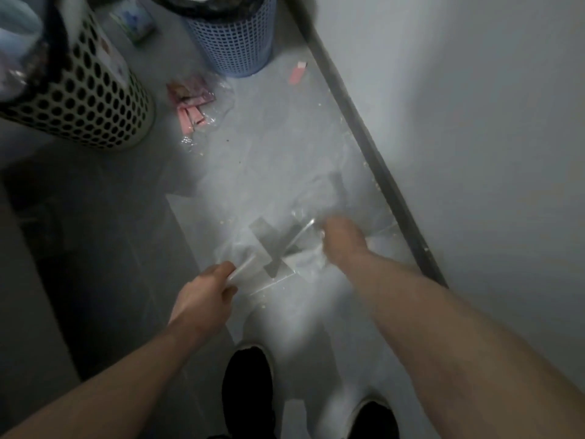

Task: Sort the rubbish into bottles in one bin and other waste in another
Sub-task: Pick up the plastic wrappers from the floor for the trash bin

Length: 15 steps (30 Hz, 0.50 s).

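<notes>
My left hand (205, 289) pinches one corner of a clear plastic bag (278, 251) low over the grey floor. My right hand (342, 236) grips the bag's other side; it is blurred. A cream bin with round holes (88, 99) stands at the upper left, with a black liner and waste inside. A blue mesh bin (234, 36) stands at the top middle. Pink wrappers in clear plastic (193, 103) lie on the floor between the two bins. A small pink packet (298, 72) lies near the wall.
A dark skirting strip (364, 134) runs diagonally along the white wall (474, 122) on the right. A green and white packet (134, 22) lies behind the bins. My two black shoes (248, 391) stand at the bottom. Crumbs dot the floor.
</notes>
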Each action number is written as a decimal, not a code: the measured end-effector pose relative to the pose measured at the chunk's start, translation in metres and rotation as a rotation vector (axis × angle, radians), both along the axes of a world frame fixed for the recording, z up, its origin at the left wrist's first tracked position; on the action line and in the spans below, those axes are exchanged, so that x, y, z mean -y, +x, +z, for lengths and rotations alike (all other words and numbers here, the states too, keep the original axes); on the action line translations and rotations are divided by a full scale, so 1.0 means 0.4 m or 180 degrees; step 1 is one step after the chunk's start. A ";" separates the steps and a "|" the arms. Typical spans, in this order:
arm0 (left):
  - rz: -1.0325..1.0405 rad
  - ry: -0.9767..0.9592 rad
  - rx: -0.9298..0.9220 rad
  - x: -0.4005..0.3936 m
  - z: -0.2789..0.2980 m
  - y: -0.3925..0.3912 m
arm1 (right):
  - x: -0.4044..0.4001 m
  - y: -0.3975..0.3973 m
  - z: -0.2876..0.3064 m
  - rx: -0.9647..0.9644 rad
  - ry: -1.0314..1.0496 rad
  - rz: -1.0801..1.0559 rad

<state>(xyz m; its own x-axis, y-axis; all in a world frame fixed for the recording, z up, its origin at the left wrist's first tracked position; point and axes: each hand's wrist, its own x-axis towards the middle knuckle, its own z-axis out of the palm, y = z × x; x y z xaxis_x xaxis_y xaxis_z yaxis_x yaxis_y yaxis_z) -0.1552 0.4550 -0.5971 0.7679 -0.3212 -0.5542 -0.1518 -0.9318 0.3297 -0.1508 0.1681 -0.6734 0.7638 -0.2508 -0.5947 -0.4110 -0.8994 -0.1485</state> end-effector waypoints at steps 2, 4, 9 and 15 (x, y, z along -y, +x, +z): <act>0.0038 0.0038 -0.0037 -0.002 0.052 -0.021 | 0.008 -0.112 0.052 -0.0584 0.0112 0.0033; 0.0103 0.0111 -0.0121 -0.007 0.120 -0.055 | 0.022 -0.210 0.139 -0.0824 0.0283 -0.0150; 0.0460 0.0167 -0.0430 0.002 0.395 -0.155 | 0.059 -0.342 0.496 -0.0688 0.0553 -0.0741; 0.1202 0.0236 -0.0684 0.006 0.832 -0.270 | 0.045 -0.400 1.011 -0.0339 0.1064 -0.1431</act>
